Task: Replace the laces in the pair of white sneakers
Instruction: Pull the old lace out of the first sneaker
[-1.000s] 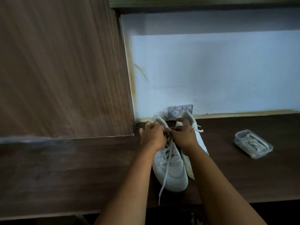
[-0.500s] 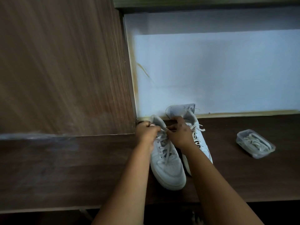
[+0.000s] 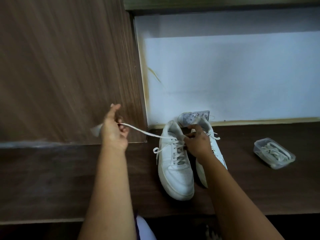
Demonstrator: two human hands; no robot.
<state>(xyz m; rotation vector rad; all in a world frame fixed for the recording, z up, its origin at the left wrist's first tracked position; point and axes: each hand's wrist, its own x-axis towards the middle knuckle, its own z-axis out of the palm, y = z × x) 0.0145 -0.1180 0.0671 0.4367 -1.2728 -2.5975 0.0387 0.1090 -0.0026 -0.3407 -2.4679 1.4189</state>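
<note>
White leather sneakers, paired, centre of dark woodgrain desk | left hand pinches flat lace taut toward 10 o'clock | right hand grips eyelet area | clear tub of laces, 3 o'clock

The desk is dark, matt wood-grain laminate, the sneakers on it smooth white leather-like with flat woven cloth laces, and right of them sits a clear glossy plastic box.

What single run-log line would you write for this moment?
left hand: pinches lace, drawn out leftward | right hand: grips left sneaker at its top eyelets | clear tub: holds laces, untouched
</note>
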